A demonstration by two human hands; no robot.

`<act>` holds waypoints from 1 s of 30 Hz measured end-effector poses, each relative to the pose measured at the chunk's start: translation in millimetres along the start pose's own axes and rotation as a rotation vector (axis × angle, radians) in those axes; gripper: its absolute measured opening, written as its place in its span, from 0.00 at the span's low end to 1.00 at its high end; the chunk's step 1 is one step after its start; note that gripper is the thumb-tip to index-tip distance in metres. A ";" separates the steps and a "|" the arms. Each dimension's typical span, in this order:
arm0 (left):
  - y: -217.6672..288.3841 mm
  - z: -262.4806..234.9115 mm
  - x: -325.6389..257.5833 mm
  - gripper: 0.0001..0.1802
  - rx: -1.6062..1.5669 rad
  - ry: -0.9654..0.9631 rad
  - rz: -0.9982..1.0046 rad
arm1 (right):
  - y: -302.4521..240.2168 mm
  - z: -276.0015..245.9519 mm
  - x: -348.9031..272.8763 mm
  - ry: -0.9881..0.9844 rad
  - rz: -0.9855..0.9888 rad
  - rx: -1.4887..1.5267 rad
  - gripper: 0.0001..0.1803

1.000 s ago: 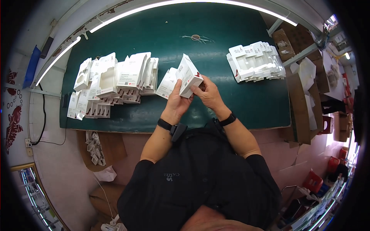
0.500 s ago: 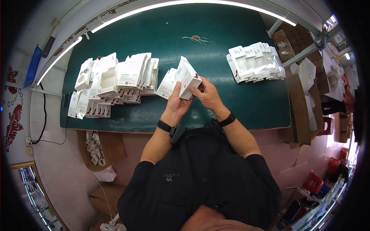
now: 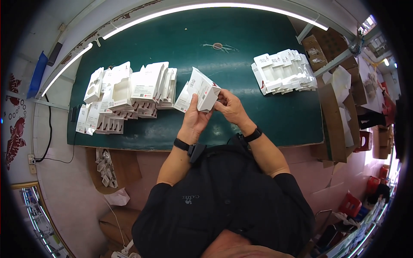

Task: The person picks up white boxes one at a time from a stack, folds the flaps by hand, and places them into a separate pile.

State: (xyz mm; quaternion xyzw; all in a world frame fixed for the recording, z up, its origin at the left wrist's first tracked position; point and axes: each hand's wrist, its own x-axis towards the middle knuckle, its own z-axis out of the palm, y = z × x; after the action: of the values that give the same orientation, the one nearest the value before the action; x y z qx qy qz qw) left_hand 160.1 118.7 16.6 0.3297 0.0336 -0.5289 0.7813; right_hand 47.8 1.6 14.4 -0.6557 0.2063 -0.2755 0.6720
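Observation:
A white carton (image 3: 201, 89) with red and dark print is tilted up above the green table (image 3: 206, 129). Gripping its lower left side, my left hand (image 3: 196, 118) has its thumb on the printed face. My right hand (image 3: 230, 106) pinches the carton's right end. Another white carton (image 3: 182, 99) lies on the table just left of the held one, partly covered by it. Further left stand overlapping rows of white cartons (image 3: 144, 86), some with cut-out windows. At the far right is a stack of flatter white cartons (image 3: 284, 71).
A round cable hole (image 3: 218, 45) with string-like strands is near the table's far side. Open cardboard boxes stand beyond the right edge (image 3: 337, 116). Below the left front edge, a cardboard box (image 3: 112, 170) holds small white pieces. Red stools (image 3: 350, 204) are at the lower right.
The held carton has turned, so its printed face shows more broadly and its top leans further left. My right hand has shifted slightly along its right end.

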 end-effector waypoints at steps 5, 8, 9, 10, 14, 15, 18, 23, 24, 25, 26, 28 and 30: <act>-7.6 0.1 0.9 0.27 0.073 0.044 0.006 | -19.6 2.5 0.5 0.289 -0.185 -0.448 0.25; -11.4 -0.7 -1.2 0.27 0.094 0.063 0.016 | -19.4 -0.4 3.3 0.335 -0.287 -0.575 0.24; -12.8 -0.4 -1.8 0.27 0.104 0.072 0.020 | -19.3 -1.8 3.4 0.357 -0.337 -0.640 0.24; -13.8 -1.1 -2.0 0.27 0.105 0.070 0.017 | -18.9 -2.5 2.7 0.360 -0.336 -0.641 0.24; -14.8 -5.5 -2.9 0.26 0.128 0.096 -0.006 | -9.2 -5.0 1.8 0.357 -0.481 -0.631 0.20; -14.9 -5.8 -3.3 0.25 0.131 0.106 -0.018 | -2.1 -9.4 3.5 0.369 -0.498 -0.655 0.19; -15.9 -6.7 -5.1 0.25 0.141 0.128 -0.044 | 9.9 -17.7 9.4 0.392 -0.526 -0.702 0.18; -16.2 -10.5 -2.6 0.25 0.143 0.102 -0.082 | 12.3 -6.4 10.8 0.294 0.011 -0.042 0.19; -15.4 -12.2 -1.1 0.25 0.145 0.083 -0.081 | 13.0 -0.3 10.8 0.216 0.011 0.054 0.20; -15.2 -13.6 0.3 0.25 0.147 0.063 -0.079 | 13.0 2.8 10.8 0.139 0.012 0.150 0.21; -15.7 -14.7 1.6 0.25 0.149 0.063 -0.081 | 12.2 1.8 9.1 0.141 0.012 0.152 0.21; -16.2 -16.8 2.9 0.27 0.174 0.037 -0.036 | -10.9 0.0 0.4 0.033 0.292 0.310 0.25; -15.4 -19.0 3.2 0.28 0.188 0.025 -0.013 | -18.3 2.5 -4.5 -0.024 0.433 0.391 0.27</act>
State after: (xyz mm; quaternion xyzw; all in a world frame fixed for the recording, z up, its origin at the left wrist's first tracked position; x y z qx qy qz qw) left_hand 154.1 123.1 -6.9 0.4080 -0.0041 -0.5306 0.7429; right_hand 44.1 6.6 32.4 -0.4575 0.2768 -0.1523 0.8312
